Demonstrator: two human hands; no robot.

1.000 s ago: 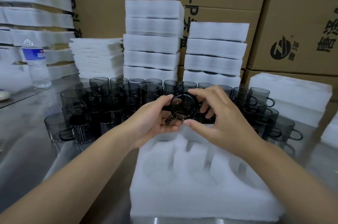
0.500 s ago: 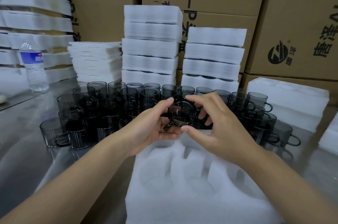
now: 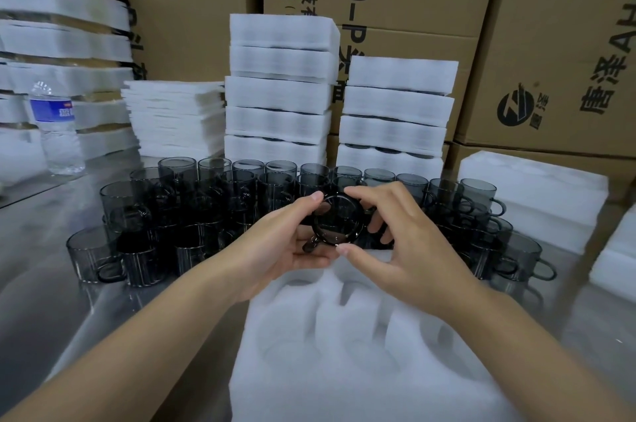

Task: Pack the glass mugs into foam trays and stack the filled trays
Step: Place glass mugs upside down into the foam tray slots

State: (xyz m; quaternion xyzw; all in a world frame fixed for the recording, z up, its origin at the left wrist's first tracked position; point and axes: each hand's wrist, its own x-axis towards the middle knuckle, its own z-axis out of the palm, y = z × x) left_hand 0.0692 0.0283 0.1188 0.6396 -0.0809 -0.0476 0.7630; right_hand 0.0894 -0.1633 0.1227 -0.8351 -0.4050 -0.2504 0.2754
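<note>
A smoky grey glass mug is held tipped on its side, mouth toward me, above the far edge of a white foam tray. My left hand cradles it from the left and below, thumb on the rim. My right hand pinches the rim from the right with thumb and fingers. The tray's round pockets show no mugs in them. Several more grey mugs stand in rows behind. Two stacks of filled foam trays rise behind the mugs.
A water bottle stands at the left on the steel table. Thin foam sheets are piled beside the stacks. More foam blocks lie at the right. Cardboard boxes wall off the back.
Both hands keep hold of the mug and have barely shifted. The view has drifted slightly, and the mug sits a little closer to the tray's far edge.
</note>
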